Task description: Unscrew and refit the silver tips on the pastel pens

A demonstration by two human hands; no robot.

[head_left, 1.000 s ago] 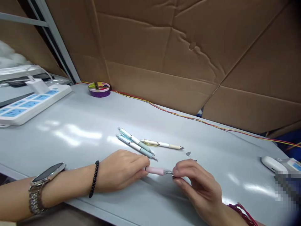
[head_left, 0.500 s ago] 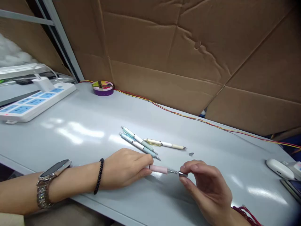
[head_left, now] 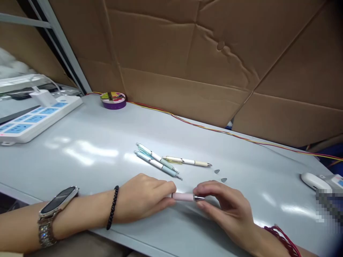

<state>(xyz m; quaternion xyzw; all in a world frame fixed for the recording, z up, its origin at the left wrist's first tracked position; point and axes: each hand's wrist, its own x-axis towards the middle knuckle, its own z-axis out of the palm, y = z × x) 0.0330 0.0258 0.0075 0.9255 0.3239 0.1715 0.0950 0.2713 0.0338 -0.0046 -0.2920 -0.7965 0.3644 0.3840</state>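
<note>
My left hand (head_left: 150, 194) is closed around the barrel of a pink pen (head_left: 183, 197), which points to the right above the table. My right hand (head_left: 227, 207) pinches a silver cone tip (head_left: 199, 198) between thumb and forefinger, and the tip sits against the front of the pink grip. Behind my hands lie a light blue pen (head_left: 158, 165), a green pen (head_left: 157, 156) and a yellow pen (head_left: 187, 161). Two small silver cone tips, one nearer the yellow pen (head_left: 217, 171) and one closer to my right hand (head_left: 224, 180), rest on the table.
A white power strip (head_left: 40, 119) with a plugged-in adapter lies at the left. A round purple box (head_left: 114, 101) stands at the back. Red and yellow wires (head_left: 187, 123) run along the cardboard (head_left: 174, 85). A white rounded case (head_left: 314, 182) is at the right.
My right hand has moved left, bringing the silver cone tip from a small gap onto the pink pen's front end, covering its bare metal point. A second loose cone tip now shows.
</note>
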